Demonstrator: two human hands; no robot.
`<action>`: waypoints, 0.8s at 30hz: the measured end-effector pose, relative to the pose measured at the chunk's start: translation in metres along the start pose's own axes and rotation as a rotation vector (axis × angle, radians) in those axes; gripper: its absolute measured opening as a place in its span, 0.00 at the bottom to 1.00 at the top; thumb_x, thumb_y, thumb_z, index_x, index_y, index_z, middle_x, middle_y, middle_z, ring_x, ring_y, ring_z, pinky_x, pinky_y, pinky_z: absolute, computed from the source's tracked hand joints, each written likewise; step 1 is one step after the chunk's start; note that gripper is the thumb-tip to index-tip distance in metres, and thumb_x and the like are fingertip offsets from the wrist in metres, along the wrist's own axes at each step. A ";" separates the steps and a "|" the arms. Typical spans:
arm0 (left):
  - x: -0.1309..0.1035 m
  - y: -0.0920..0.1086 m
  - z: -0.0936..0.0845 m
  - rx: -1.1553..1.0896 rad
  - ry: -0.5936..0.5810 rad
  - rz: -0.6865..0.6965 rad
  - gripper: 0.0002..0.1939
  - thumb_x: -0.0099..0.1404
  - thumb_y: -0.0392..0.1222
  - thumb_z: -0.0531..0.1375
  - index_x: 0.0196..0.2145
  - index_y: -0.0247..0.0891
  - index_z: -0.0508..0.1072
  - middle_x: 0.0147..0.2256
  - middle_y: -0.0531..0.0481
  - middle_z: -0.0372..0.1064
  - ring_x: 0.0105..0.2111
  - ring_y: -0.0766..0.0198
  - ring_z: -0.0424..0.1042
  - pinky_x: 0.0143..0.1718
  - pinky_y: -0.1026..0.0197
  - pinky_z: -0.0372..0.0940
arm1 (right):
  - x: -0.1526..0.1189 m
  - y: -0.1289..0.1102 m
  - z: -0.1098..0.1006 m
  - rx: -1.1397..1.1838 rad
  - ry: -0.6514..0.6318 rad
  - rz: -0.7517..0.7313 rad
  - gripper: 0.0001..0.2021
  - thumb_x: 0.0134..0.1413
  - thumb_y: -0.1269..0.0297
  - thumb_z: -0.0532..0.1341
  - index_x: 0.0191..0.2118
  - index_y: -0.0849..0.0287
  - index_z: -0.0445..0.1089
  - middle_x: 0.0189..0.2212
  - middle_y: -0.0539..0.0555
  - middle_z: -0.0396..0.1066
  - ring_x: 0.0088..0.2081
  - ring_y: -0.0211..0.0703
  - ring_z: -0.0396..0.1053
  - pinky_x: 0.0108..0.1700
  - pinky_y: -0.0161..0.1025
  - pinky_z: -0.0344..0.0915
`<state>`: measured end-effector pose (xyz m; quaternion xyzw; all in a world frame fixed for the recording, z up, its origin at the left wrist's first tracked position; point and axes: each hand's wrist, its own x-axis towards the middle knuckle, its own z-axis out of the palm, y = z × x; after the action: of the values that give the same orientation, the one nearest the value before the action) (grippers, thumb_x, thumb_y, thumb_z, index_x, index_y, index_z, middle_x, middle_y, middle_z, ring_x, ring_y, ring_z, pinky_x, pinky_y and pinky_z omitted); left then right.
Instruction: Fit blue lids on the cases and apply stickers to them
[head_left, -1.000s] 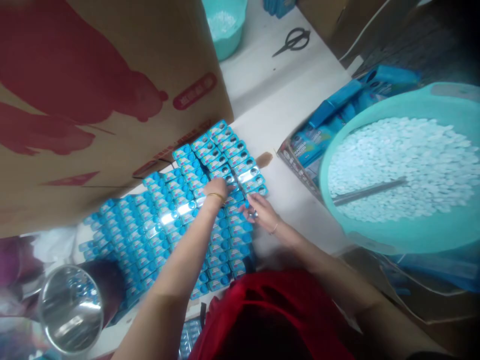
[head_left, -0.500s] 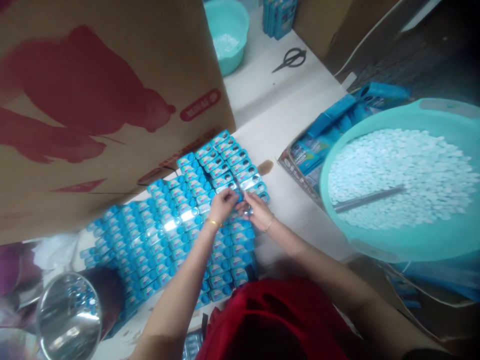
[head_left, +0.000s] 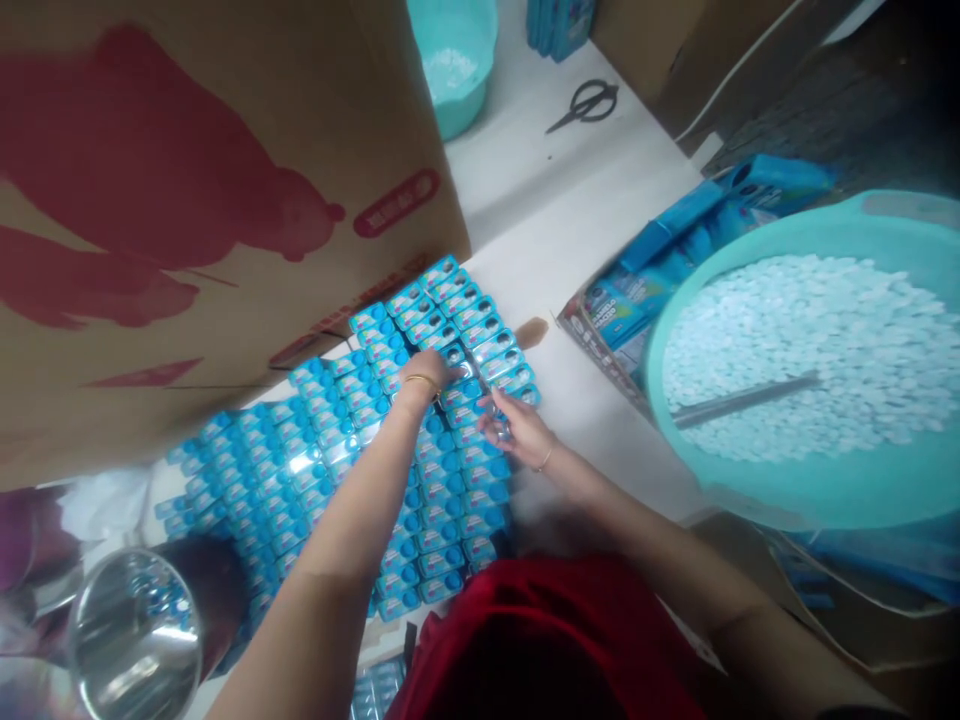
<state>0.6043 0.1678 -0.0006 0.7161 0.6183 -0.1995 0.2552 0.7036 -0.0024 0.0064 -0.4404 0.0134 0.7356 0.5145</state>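
Rows of small blue boxes (head_left: 352, 400) with round openings cover the middle of the white table. My left hand (head_left: 431, 372) reaches over them, its fingertips at a box near the upper right rows; whether it holds anything is hidden. To its right, my right hand (head_left: 519, 428) has its fingers curled around something small and shiny, too small to name, above the right-hand rows. Some boxes at the upper right show dark round openings, while those lower down show blue discs.
A large cardboard box (head_left: 300, 120) stands at the left. At the right, a turquoise basin (head_left: 787, 500) holds white pieces and a grey stick. Scissors (head_left: 592, 101) and a smaller turquoise bowl (head_left: 461, 112) lie farther back. A metal pot (head_left: 135, 640) stands lower left.
My left hand has moved up and left, away from my right hand, onto the boxes. My right hand has stayed nearly in place. The view has shifted slightly.
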 end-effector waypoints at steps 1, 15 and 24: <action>-0.007 0.002 -0.001 0.041 0.010 -0.011 0.18 0.50 0.56 0.66 0.27 0.36 0.74 0.34 0.35 0.74 0.40 0.45 0.74 0.38 0.55 0.65 | 0.000 -0.001 0.002 0.007 0.008 0.014 0.23 0.48 0.41 0.63 0.33 0.59 0.67 0.19 0.50 0.69 0.15 0.31 0.59 0.13 0.28 0.43; -0.087 -0.007 0.017 -0.492 0.173 0.669 0.06 0.58 0.42 0.63 0.31 0.38 0.69 0.32 0.50 0.68 0.36 0.62 0.67 0.42 0.59 0.62 | 0.020 -0.008 0.023 0.089 0.155 -0.066 0.26 0.40 0.38 0.66 0.27 0.59 0.63 0.13 0.42 0.59 0.13 0.28 0.56 0.11 0.27 0.43; -0.019 -0.025 0.016 -0.321 0.459 0.565 0.08 0.65 0.44 0.55 0.31 0.38 0.66 0.31 0.49 0.66 0.33 0.62 0.65 0.38 0.60 0.61 | 0.034 -0.015 0.017 -0.057 0.123 -0.158 0.26 0.41 0.38 0.65 0.32 0.57 0.61 0.18 0.46 0.67 0.14 0.29 0.59 0.12 0.26 0.43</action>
<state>0.5776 0.1458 -0.0051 0.8350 0.4613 0.1428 0.2639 0.7018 0.0386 0.0007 -0.4989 -0.0107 0.6644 0.5564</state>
